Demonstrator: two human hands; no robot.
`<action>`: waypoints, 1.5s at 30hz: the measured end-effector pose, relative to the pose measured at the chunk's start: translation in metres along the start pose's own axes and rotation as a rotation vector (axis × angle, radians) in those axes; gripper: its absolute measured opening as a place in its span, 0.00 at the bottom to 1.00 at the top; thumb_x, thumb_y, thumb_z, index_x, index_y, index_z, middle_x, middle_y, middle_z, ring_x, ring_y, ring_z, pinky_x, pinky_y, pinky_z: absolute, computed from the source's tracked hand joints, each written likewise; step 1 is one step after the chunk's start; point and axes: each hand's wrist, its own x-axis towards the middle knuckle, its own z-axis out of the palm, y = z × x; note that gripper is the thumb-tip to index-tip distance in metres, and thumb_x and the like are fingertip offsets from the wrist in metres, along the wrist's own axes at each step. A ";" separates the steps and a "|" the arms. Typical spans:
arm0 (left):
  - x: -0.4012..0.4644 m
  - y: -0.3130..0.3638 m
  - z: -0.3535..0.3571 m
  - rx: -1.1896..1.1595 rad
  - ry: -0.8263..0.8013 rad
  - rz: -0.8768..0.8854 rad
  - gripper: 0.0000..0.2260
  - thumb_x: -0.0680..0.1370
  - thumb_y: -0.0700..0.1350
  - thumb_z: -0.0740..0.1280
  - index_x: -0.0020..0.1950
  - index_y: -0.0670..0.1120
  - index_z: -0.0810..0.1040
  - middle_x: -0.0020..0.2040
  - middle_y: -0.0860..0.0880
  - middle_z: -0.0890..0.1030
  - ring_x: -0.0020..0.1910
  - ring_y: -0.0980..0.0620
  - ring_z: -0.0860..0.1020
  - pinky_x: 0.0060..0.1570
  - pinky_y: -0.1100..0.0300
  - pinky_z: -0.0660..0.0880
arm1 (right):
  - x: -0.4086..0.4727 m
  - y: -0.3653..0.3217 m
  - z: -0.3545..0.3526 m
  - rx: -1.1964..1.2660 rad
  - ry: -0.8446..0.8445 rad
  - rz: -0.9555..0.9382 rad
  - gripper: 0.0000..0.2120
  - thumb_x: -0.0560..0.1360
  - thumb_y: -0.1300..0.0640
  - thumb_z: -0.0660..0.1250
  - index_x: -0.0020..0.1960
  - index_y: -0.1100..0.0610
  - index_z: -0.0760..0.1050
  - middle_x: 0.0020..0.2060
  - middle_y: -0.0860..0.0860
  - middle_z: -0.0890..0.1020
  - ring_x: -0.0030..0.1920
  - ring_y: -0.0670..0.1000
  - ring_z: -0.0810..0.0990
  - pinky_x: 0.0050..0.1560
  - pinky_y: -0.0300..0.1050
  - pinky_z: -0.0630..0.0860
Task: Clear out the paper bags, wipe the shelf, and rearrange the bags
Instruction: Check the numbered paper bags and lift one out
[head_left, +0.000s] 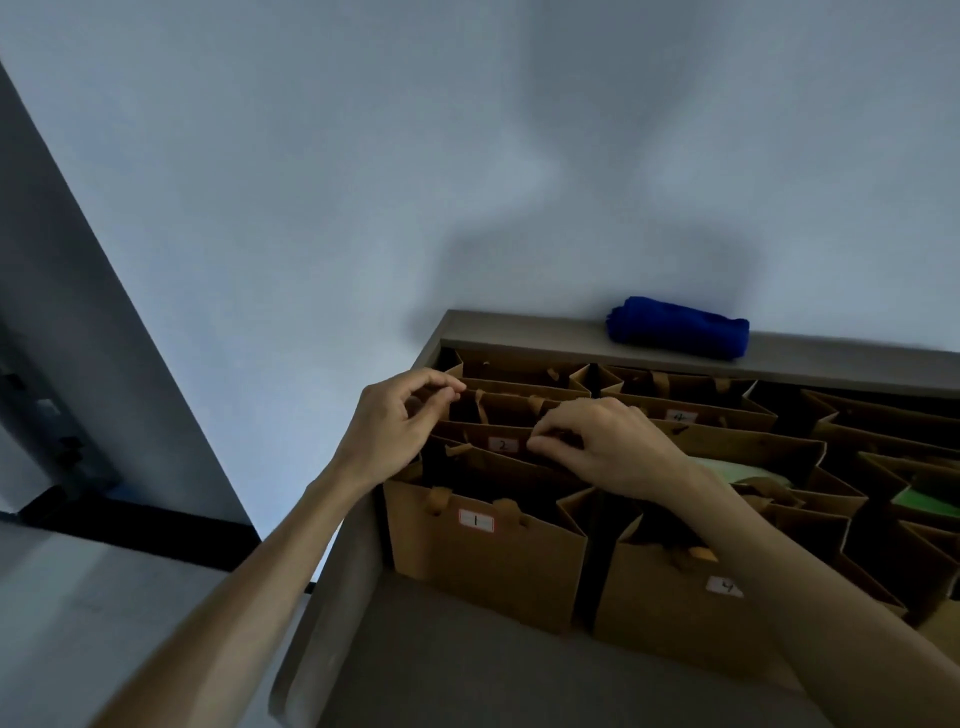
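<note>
Pale wall (311, 208) backs a grey shelf (831, 358) packed with brown paper bags in rows. Bag 2 (501, 444) stands in the left row, behind bag 1 (475, 521). Right hand (602, 447) pinches its top edge beside the label; left hand (395, 421), fingers curled, pinches that bag's left rim, apparently to lift it clear. Beyond both grips, a rolled blue cloth (678, 327) lies on the shelf's top ledge, likely for wiping.

Paper bags in rows inside the shelf (363, 530), bag labelled 1 (483, 566) front left, bag labelled 4 (675, 608) to its right, bag labelled 2 (498, 441) behind bag 1, rolled towel (679, 327) on the shelf's back ledge.
</note>
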 end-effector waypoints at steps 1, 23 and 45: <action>0.001 0.000 0.002 0.003 -0.009 0.002 0.08 0.79 0.45 0.66 0.56 0.49 0.81 0.52 0.54 0.83 0.52 0.58 0.81 0.50 0.67 0.78 | 0.004 0.003 -0.002 -0.004 0.040 0.018 0.12 0.80 0.47 0.61 0.60 0.48 0.77 0.55 0.45 0.80 0.54 0.42 0.76 0.54 0.40 0.75; 0.000 -0.007 0.015 0.209 -0.080 0.138 0.09 0.79 0.45 0.65 0.59 0.50 0.79 0.56 0.55 0.80 0.57 0.59 0.76 0.54 0.70 0.72 | -0.017 -0.014 -0.001 -0.165 -0.159 -0.176 0.15 0.82 0.50 0.60 0.67 0.47 0.74 0.60 0.45 0.78 0.57 0.45 0.71 0.54 0.40 0.69; 0.050 -0.015 0.034 0.481 -0.340 0.005 0.25 0.80 0.62 0.50 0.72 0.51 0.69 0.71 0.51 0.72 0.71 0.53 0.66 0.71 0.50 0.62 | 0.053 0.050 -0.004 0.033 -0.098 0.187 0.14 0.82 0.48 0.59 0.58 0.52 0.80 0.46 0.45 0.81 0.44 0.43 0.78 0.50 0.41 0.75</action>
